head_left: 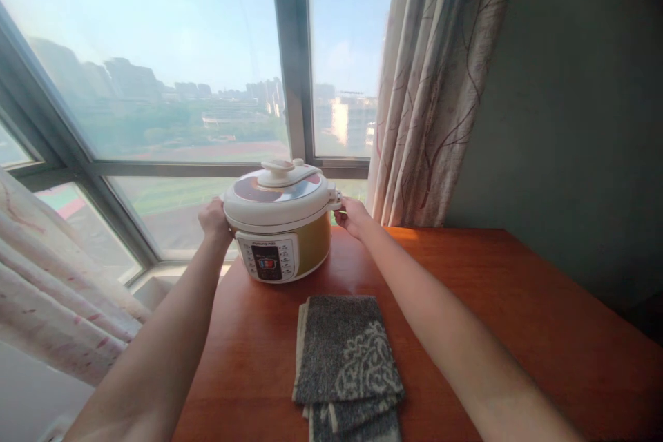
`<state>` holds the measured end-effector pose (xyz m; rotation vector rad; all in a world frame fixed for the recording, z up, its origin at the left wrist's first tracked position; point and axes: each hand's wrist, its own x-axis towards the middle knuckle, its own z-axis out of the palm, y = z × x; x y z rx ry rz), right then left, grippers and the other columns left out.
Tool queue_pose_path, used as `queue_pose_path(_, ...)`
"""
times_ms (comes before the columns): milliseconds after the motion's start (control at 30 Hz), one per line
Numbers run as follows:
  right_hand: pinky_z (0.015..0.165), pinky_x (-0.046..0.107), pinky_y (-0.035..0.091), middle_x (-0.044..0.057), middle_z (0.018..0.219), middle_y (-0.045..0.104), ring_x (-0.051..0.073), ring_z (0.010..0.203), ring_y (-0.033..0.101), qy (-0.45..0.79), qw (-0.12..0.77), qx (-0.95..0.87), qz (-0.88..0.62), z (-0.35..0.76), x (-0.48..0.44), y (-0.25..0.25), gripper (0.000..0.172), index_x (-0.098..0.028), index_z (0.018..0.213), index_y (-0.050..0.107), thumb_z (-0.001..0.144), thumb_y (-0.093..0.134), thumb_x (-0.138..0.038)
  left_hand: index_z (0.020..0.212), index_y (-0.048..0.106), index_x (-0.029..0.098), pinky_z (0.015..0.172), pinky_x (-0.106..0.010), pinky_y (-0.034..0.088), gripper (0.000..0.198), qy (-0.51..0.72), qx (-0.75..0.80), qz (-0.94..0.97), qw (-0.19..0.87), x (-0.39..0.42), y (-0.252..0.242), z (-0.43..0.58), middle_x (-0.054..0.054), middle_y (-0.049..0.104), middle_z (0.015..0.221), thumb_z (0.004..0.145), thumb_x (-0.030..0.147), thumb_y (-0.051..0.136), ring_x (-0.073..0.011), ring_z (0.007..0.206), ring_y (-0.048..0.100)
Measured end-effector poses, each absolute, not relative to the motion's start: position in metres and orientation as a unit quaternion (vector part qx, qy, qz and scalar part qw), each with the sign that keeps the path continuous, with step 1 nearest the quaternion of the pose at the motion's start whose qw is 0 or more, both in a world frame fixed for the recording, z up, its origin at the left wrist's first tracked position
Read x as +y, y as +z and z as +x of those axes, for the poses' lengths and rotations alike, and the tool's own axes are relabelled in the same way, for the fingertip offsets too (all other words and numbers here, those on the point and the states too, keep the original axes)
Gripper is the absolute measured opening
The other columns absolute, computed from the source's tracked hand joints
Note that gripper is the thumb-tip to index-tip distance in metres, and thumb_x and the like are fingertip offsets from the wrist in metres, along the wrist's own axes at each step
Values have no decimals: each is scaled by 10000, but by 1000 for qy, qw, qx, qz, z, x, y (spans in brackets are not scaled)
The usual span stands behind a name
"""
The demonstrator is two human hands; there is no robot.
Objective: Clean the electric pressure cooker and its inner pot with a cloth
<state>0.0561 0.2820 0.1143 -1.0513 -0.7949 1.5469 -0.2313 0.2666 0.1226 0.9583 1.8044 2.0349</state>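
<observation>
A white and gold electric cooker (313, 246) with its lid on stands upright near the far left edge of the wooden table (466, 276). My left hand (215, 219) is closed round the cooker's left side, its fingertips partly hidden behind the body. On the other side, my right hand (352, 216) has its fingers curled round the right side handle. A folded grey towel (344, 352) with a pale pattern lies on the table in front of the cooker, between my forearms, touched by neither hand.
Windows (181, 103) with grey frames rise behind the table. One patterned curtain (429, 83) hangs behind its far edge, another curtain (52, 276) at the left. A dark green wall (570, 117) stands at the right.
</observation>
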Motion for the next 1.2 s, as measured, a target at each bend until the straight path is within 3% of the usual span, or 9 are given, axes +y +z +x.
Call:
queue_pose_path(200,888,437,550,96,1263,599,225,1058,627,639,510,-363,-447,66,277,101,363,-180,1262,579,957,605,-374,722,447,177,498,-240,280,172,718,601,270,224,260,114,-240,72,316,529,887,130,427,-88,528,310)
queue_pose_path(333,857,421,561,92,1232,610,216,1022,637,606,495,-399,-478,81,260,74,368,-173,1259,576,958,603,-383,742,380,210,481,-256,232,196,778,565,205,185,223,93,-214,75,283,555,875,77,324,-94,492,260)
queue_pose_path(433,774,357,565,63,1075,661,170,872,656,560,473,-446,-514,94,239,44,299,-155,1179,610,959,601,-358,706,422,216,515,-282,308,211,798,514,287,124,177,71,-170,50,359,572,912,180,394,-123,523,360)
queue_pose_path(533,714,288,524,19,789,683,139,695,632,493,448,-514,-540,106,213,14,140,-153,1013,682,911,603,-207,676,498,214,548,-293,346,289,721,496,472,108,136,53,-124,28,440,581,943,319,462,-146,562,419)
queue_pose_path(600,737,284,502,22,716,688,157,698,638,443,433,-563,-547,114,195,-3,149,-166,921,722,845,599,-128,736,557,211,573,-290,383,277,562,493,640,180,123,43,-103,18,513,604,951,356,460,-153,583,485)
queue_pose_path(700,817,317,491,63,824,736,205,825,673,375,413,-627,-544,124,168,-21,203,-178,891,751,821,570,-119,823,630,210,647,-291,423,221,340,472,792,184,128,29,-89,-30,646,761,936,319,474,-180,714,589)
queue_pose_path(800,902,349,473,97,966,746,234,949,672,319,398,-673,-536,131,148,-32,243,-178,936,756,860,526,-150,878,649,215,718,-307,442,162,253,493,821,138,143,13,-90,-54,684,883,906,243,492,-212,825,630)
queue_pose_path(1033,966,361,437,106,1047,701,247,1041,609,246,362,-740,-511,134,130,-35,224,-183,1022,739,915,554,-247,923,658,199,813,-320,471,192,248,487,827,130,148,-15,-93,-74,682,937,916,201,466,-221,910,633)
queue_pose_path(1200,945,351,451,99,1026,696,234,1014,613,235,349,-752,-507,137,130,-37,188,-186,994,740,912,574,-218,933,671,194,852,-333,475,184,261,478,826,145,143,-14,-91,-80,685,959,908,209,490,-227,940,632)
